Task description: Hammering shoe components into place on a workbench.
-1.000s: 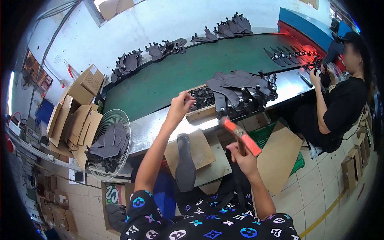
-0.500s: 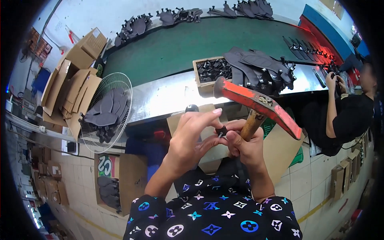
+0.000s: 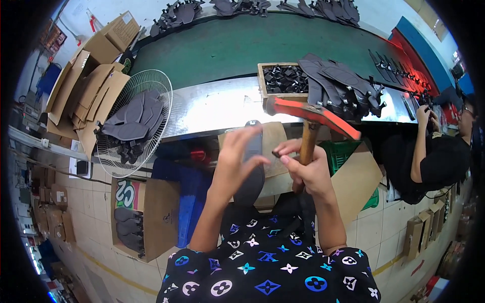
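My right hand (image 3: pixel 314 171) is closed round the wooden handle of a hammer (image 3: pixel 313 112), whose worn red head points up and across. Between that hand's thumb and forefinger is a small black piece (image 3: pixel 276 154), mostly hidden by the fingertips. My left hand (image 3: pixel 231 160) is held up with thumb and fingers apart and nothing in it. Behind and below the left hand, a dark grey flat pad (image 3: pixel 249 188) stretches from the workspace edge toward my lap. A tan board (image 3: pixel 275 149) lies beneath it.
A wooden box (image 3: pixel 262 86) of small black parts stands on the metal bench edge (image 3: pixel 217 108). Grey pads (image 3: pixel 336 81) are piled beside it. Left are a wire fan cover (image 3: pixel 168 101) holding pads and an open carton (image 3: pixel 164 222). A co-worker (image 3: pixel 429 146) sits at right.
My left hand has drawn away from the small black piece and opened. The hammer has tilted and shifted slightly left in my right hand. The grey pad now shows more fully.
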`<control>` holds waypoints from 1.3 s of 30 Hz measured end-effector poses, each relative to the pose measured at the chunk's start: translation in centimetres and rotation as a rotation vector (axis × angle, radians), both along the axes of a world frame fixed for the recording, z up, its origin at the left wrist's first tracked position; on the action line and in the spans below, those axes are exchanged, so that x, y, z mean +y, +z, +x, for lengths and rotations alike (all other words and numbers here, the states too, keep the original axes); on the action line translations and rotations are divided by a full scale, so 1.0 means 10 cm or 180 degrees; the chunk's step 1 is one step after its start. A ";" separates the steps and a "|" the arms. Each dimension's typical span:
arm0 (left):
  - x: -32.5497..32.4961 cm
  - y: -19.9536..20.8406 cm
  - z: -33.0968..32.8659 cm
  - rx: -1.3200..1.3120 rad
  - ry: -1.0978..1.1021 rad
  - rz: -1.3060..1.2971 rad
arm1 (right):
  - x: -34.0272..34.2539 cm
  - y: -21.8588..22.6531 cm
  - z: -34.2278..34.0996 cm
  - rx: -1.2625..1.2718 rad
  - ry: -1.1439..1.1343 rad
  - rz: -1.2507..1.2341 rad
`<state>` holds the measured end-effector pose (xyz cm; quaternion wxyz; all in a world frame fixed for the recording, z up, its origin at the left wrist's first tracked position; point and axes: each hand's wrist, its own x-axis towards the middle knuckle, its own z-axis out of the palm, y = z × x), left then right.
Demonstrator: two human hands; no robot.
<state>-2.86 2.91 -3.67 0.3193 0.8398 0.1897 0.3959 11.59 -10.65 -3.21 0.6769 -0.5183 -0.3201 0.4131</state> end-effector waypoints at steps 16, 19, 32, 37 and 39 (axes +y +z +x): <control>0.43 -0.84 0.00 0.0078 0.0240 -0.0352 | 0.80 -0.64 0.20 -0.1720 0.0148 -0.0065; 0.40 -0.86 -0.03 0.0137 0.0376 -0.0455 | 0.80 -0.61 0.17 -0.1920 0.0164 0.0096; 0.42 -0.85 -0.07 -0.0036 0.0260 -0.0398 | 0.75 -0.45 0.08 -0.2809 0.0267 0.0354; 0.47 -0.68 -0.13 0.0358 -0.0004 -0.1152 | 0.68 -0.42 0.01 -0.3439 0.0078 0.0231; 0.52 -0.88 -0.12 0.0029 -0.0178 -0.1424 | 0.62 -0.36 -0.12 -0.2628 0.0041 0.0052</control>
